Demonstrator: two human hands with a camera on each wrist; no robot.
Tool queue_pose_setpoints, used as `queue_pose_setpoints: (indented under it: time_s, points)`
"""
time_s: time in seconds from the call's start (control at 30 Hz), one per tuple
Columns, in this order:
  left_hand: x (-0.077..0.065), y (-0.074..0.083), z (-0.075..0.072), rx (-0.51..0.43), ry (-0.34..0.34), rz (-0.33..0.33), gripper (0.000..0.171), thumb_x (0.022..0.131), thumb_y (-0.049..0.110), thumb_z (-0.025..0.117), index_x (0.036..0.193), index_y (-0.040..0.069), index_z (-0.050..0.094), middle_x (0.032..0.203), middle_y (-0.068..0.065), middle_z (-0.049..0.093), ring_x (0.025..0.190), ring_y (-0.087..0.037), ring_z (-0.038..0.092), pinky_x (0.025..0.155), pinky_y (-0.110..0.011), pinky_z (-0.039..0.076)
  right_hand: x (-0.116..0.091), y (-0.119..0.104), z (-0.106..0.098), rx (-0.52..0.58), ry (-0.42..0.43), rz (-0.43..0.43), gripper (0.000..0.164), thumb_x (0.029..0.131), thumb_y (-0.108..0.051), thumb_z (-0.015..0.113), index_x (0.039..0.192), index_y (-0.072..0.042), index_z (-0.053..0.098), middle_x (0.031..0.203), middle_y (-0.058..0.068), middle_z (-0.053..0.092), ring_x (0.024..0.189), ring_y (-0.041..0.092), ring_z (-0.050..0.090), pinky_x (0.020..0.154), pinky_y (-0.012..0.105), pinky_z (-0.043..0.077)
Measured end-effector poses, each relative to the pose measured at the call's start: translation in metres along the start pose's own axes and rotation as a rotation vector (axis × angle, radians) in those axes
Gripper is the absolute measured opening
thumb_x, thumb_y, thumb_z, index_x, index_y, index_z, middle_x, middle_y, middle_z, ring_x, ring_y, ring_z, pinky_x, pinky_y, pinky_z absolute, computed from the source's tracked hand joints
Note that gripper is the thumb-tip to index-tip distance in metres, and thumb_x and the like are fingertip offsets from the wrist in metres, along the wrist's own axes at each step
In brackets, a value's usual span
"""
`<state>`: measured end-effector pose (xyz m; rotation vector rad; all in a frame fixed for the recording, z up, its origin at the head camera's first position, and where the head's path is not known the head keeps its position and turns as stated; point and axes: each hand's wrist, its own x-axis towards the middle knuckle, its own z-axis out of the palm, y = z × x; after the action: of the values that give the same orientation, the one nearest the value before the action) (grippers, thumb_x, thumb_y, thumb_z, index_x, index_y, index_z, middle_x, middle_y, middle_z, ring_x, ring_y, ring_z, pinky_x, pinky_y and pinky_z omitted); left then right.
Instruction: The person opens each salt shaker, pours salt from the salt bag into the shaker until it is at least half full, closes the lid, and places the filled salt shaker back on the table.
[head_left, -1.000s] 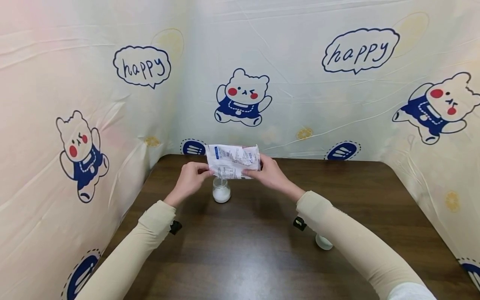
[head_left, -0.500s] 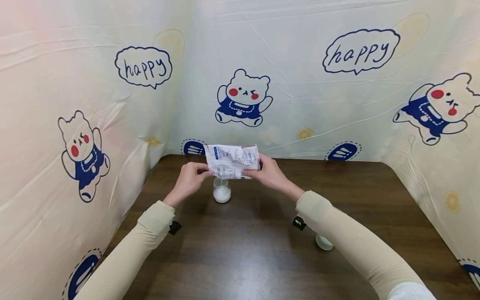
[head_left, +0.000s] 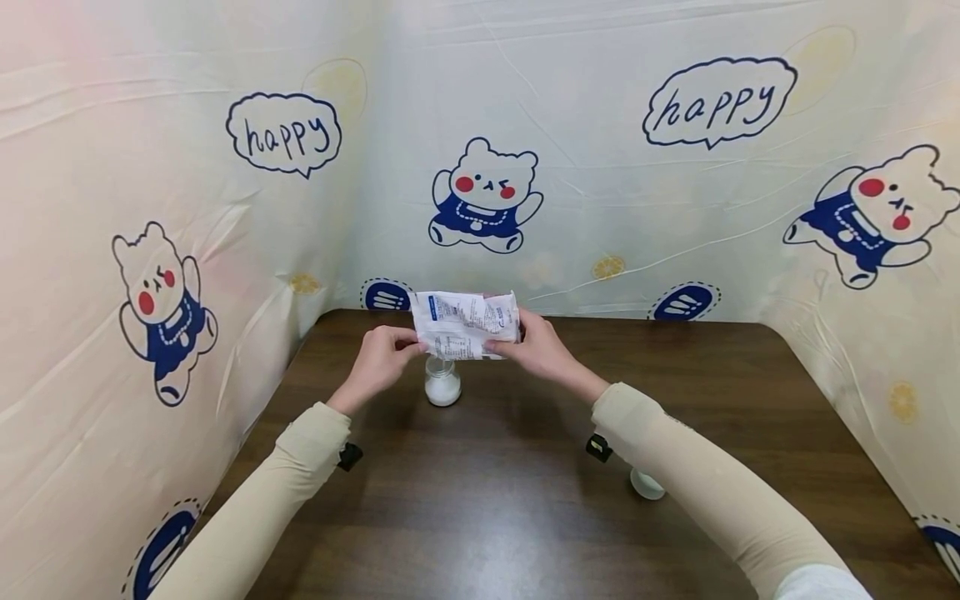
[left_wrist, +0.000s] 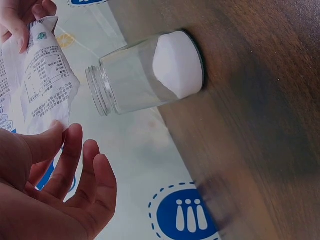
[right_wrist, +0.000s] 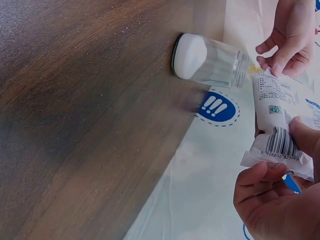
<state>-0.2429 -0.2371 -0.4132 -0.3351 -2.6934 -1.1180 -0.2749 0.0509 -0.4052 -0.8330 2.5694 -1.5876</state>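
Observation:
A white plastic packet [head_left: 463, 325], printed with text and a barcode, is held up over the far part of the table. My left hand [head_left: 382, 360] pinches its left corner between thumb and index finger, the other fingers loosely bent, as the left wrist view shows. At the packet's right end, my right hand [head_left: 538, 343] grips it with the thumb on the near face. Just below the packet's left corner stands an upright, uncapped glass jar [left_wrist: 130, 80]. White powder [left_wrist: 177, 65] fills the lower part of the jar. The packet partly covers the jar's mouth in the head view.
A small pale glass container [head_left: 647, 484] stands on the brown wooden table [head_left: 480, 500] at the right, partly behind my right forearm. White specks are scattered on the tabletop in the right wrist view. A printed curtain [head_left: 570, 208] borders the table's back and sides.

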Motion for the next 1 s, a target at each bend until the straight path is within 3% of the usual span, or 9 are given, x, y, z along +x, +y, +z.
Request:
queue_pose_setpoints:
  time_s: [1.0]
  points:
    - [-0.0029,0.0016,-0.0021,0.003,0.004,-0.013,0.012,0.098,0.007,0.076,0.106,-0.001,0.081,0.098,-0.012,0.078,0.079,-0.025,0.061,0.069,-0.036,0.048,-0.0020,-0.0020,0.0023,-0.005,0.001,0.011,0.052,0.094,-0.013,0.082,0.141,-0.009,0.061,0.126,0.011,0.072,0.104,0.024,0.072,0.081,0.037,0.059]
